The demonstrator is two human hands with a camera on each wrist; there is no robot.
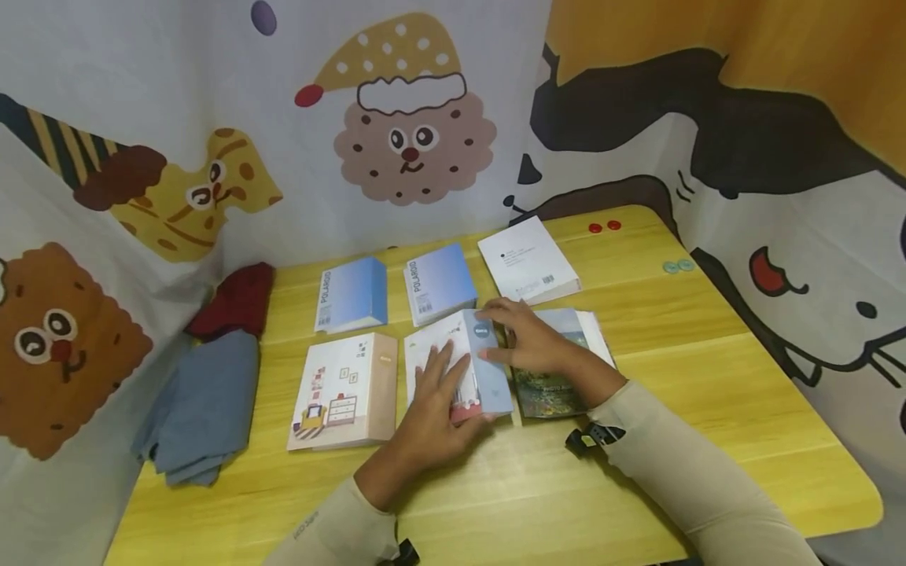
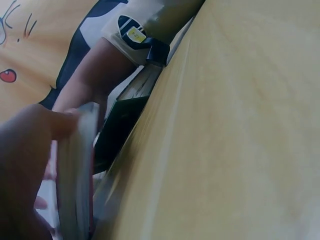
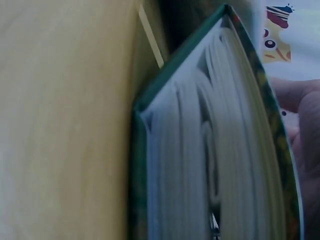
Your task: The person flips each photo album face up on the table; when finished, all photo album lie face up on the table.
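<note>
A white photo album (image 1: 433, 350) with a blue spine lies at the front middle of the table. My left hand (image 1: 432, 401) grips it, fingers spread across the cover and thumb at the lower edge; in the left wrist view the left thumb (image 2: 62, 125) lies over the edge of the page block. Across the blue spine, my right hand (image 1: 527, 334) holds the album with bent fingers near its upper end and thumb lower down. Beneath my right wrist lies a green photo album (image 1: 548, 385), partly covered, its thick pages (image 3: 210, 150) showing in the right wrist view.
An album with a beige spine (image 1: 347, 393) lies at left. Behind are two blue POLAROID albums (image 1: 347, 291) and a white album face down (image 1: 527, 259). Folded blue-grey cloth (image 1: 205, 401) and dark red cloth (image 1: 237, 299) lie at the table's left edge. A printed curtain (image 1: 283, 204) hangs behind.
</note>
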